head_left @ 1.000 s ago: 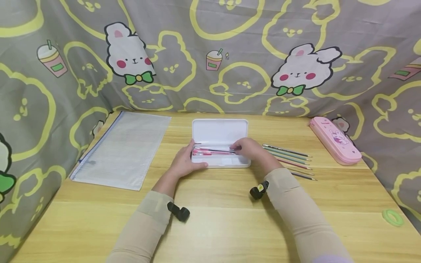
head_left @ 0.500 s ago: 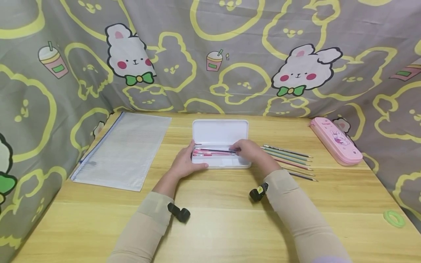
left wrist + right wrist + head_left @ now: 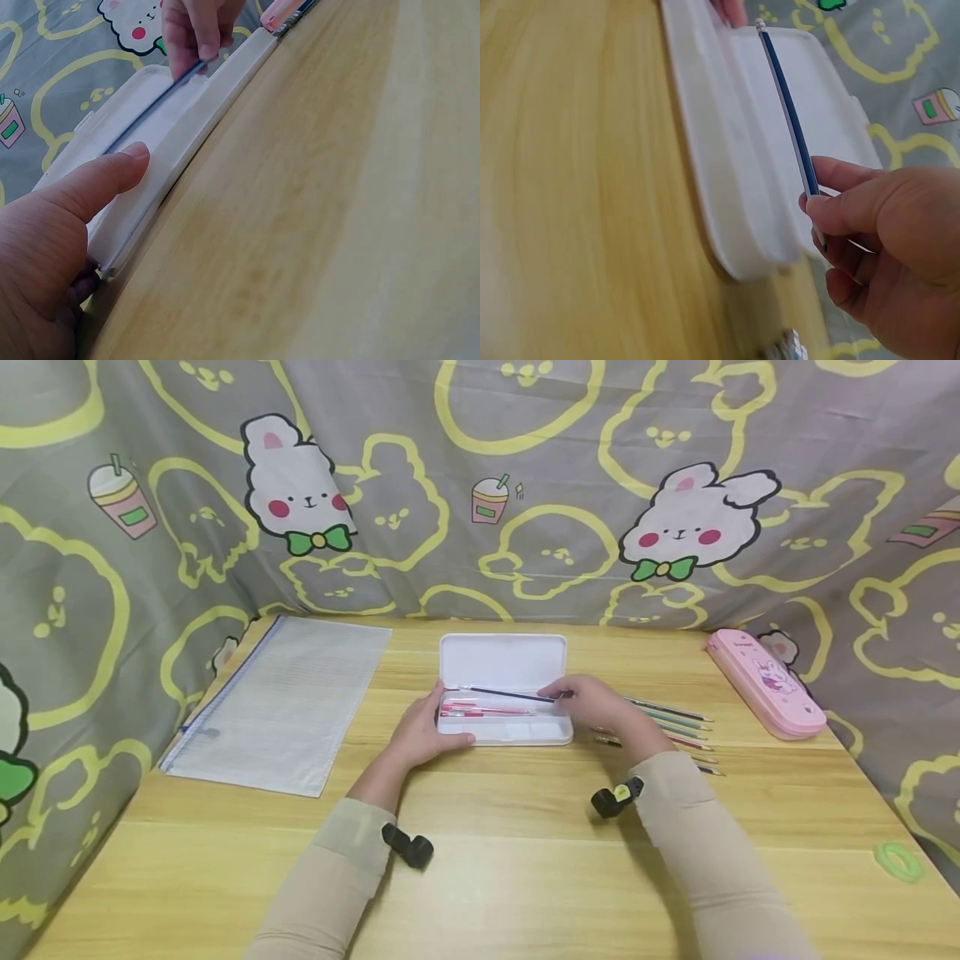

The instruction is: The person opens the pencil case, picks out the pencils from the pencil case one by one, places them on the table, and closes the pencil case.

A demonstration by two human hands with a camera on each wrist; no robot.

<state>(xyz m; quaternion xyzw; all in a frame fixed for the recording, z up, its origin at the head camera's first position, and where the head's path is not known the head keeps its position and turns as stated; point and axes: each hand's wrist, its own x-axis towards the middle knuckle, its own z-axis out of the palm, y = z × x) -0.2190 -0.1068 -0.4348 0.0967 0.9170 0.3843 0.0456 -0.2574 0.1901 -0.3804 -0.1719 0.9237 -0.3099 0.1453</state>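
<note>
A white pencil case [image 3: 502, 662] stands with its lid raised in the middle of the table. My left hand [image 3: 417, 731] grips its left end, the thumb [image 3: 124, 169] lying over the front rim. Between thumb and fingers my right hand [image 3: 592, 700] pinches a dark blue pencil [image 3: 791, 112] near its tip, above the right part of the case. The pencil's eraser end points left. Several slim pink and red pens [image 3: 483, 712] lie inside the case.
Several pencils [image 3: 678, 711] lie on the table right of the case, partly behind my right arm. A pink pencil case [image 3: 767, 683] sits further right, a green ring [image 3: 883, 860] near the right edge. At left lies a mesh zip bag [image 3: 281, 706]. A patterned curtain surrounds the table.
My right hand has lifted the dark blue pencil off the pens in the case and moved slightly right with it. My left hand has stayed at the case's left end.
</note>
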